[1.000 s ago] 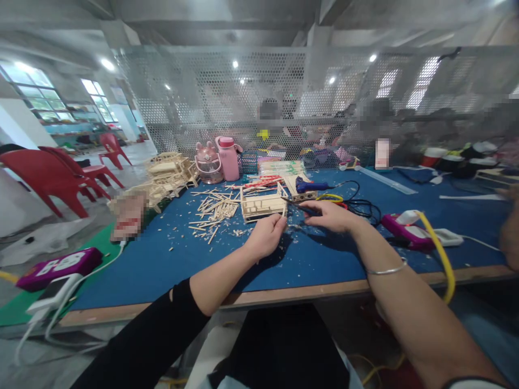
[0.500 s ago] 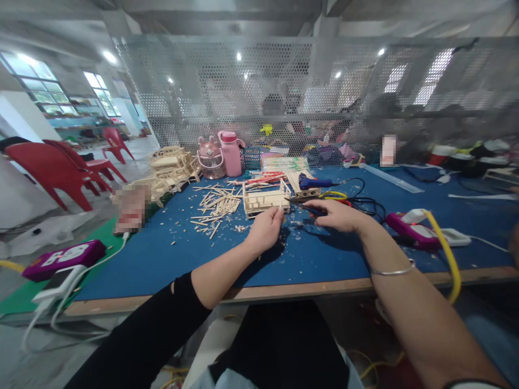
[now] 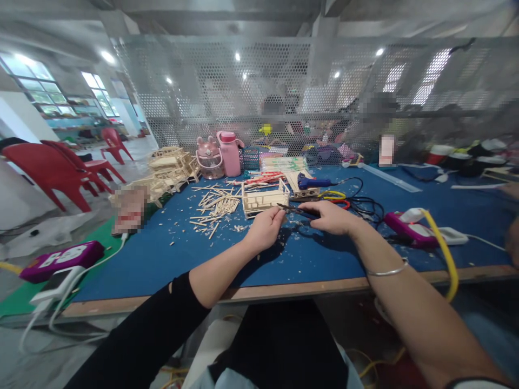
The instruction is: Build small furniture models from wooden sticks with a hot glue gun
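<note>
My left hand (image 3: 265, 228) is closed in a pinch on a short wooden stick, mostly hidden by the fingers. Dark-handled pliers (image 3: 298, 210) are in my right hand (image 3: 333, 217), its fingers wrapped around the handles. Their jaws reach the tips of my left fingers. Just behind both hands stands a small wooden frame model (image 3: 263, 200) with upright posts and rails. Loose wooden sticks (image 3: 219, 204) lie in a pile to its left, with small offcuts scattered about.
A blue glue gun (image 3: 312, 182) rests behind my right hand near tangled black cables. Finished wooden models (image 3: 172, 165), a pink bottle (image 3: 230, 154) and a clear pink jug (image 3: 210, 159) stand at the back left. A purple power strip (image 3: 411, 229) lies right; perforated metal screen (image 3: 243, 92) behind.
My right hand has moved slightly left and down, bringing the pliers' jaws to my left fingertips. The stick end that showed above my left fingers is now behind the jaws.
</note>
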The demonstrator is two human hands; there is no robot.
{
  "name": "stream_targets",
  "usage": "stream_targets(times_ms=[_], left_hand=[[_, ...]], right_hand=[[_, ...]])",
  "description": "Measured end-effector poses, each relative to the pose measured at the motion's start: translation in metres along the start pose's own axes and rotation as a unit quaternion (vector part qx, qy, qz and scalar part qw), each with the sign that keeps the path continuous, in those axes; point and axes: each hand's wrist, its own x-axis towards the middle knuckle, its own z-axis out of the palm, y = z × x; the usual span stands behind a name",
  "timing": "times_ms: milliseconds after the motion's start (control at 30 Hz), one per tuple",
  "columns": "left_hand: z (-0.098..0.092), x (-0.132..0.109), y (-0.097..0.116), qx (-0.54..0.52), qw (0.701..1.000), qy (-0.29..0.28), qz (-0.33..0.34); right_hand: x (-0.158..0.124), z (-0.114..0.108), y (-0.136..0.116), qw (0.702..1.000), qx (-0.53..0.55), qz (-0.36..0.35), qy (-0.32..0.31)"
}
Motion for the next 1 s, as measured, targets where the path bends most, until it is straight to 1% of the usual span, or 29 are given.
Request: stream_targets(times_ms=[133, 300, 433, 500, 667, 733, 800, 867, 1000], left_hand=[[0.0, -0.001, -0.001, -0.01, 1.0, 0.012, -0.004], [0.004, -0.002, -0.003, -0.042, 0.997, 0.007, -0.056], [0.007, -0.003, -0.003, -0.061, 0.994, 0.005, -0.088], [0.007, -0.004, -0.003, -0.06, 0.995, 0.006, -0.077], [0.002, -0.005, 0.0, -0.03, 0.999, -0.009, 0.009], [0.0, -0.005, 0.0, -0.031, 0.999, -0.018, 0.031], [-0.002, -0.005, 0.0, -0.041, 0.998, -0.043, 0.034], [-0.003, -0.005, 0.0, -0.059, 0.995, -0.076, 0.021], [-0.003, -0.005, -0.001, -0.087, 0.989, -0.121, -0.001]], right_hand=[[0.0, 0.003, -0.006, 0.999, -0.025, -0.003, 0.025], [0.003, 0.011, -0.011, 0.998, -0.04, -0.038, 0.022], [0.005, 0.015, -0.009, 0.998, -0.034, -0.046, 0.028], [0.005, 0.015, -0.008, 0.999, -0.006, -0.049, 0.017], [0.004, 0.011, -0.009, 0.995, 0.08, -0.058, -0.013], [0.003, 0.01, -0.011, 0.992, 0.111, -0.06, -0.026], [0.002, 0.01, -0.012, 0.989, 0.134, -0.052, -0.041], [0.001, 0.01, -0.012, 0.987, 0.144, -0.043, -0.052], [0.001, 0.009, -0.008, 0.988, 0.137, -0.04, -0.06]])
